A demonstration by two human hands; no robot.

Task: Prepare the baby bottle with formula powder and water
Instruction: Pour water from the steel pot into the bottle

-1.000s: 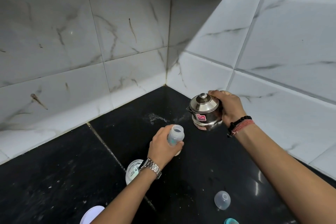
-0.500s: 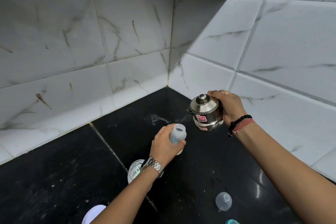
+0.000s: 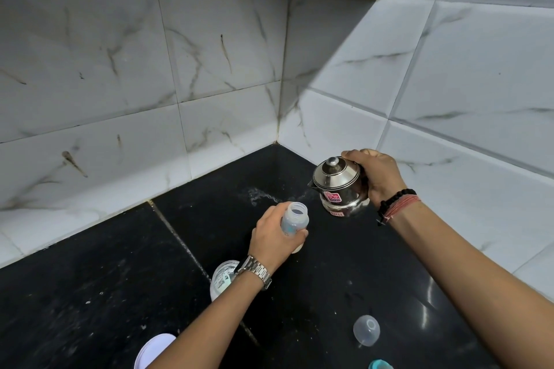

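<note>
At the centre of the frame the left hand (image 3: 274, 241) has its grip wrapped around the body of an open baby bottle (image 3: 294, 219), holding it upright with its base resting on or just above the black counter (image 3: 90, 293); which of the two cannot be told. The bottle's mouth is uncovered, and its lower part shows pale contents. A metal watch (image 3: 254, 271) sits on that wrist.

To the right and slightly higher, the right hand (image 3: 379, 178) has its grip clenched around a small steel pot (image 3: 337, 186) with a conical lid and a knob on top. The pot is tilted a little, its spout pointing left toward the bottle, though the two are apart. A red sticker marks its side. Dark beads and a red thread (image 3: 397, 207) circle the right wrist.

Just behind the left wrist stands an open white tub (image 3: 221, 277). A white lid (image 3: 153, 350) lies at the lower edge, left of centre. A clear dome cap (image 3: 366, 330) lies on the counter at lower right, with a teal piece (image 3: 380, 365) at the bottom edge near it.
</note>
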